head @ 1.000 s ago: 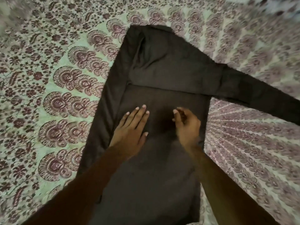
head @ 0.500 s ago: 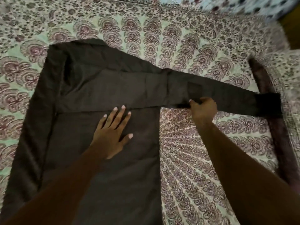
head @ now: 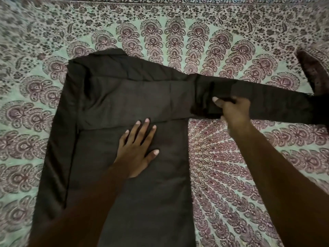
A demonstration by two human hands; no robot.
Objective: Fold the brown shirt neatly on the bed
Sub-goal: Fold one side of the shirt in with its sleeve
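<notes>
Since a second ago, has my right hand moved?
Yes. The right hand moved right, off the body of the brown shirt, past its side edge, and now grips the sleeve.

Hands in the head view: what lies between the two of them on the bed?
In the head view, only the brown shirt and a bare patch of patterned bedspread lie between the flat left hand and the right hand.

The shirt lies flat on the bedsheet, its sleeve stretching out to the right. The left hand rests on the shirt's middle; the right hand is on the sleeve.
</notes>
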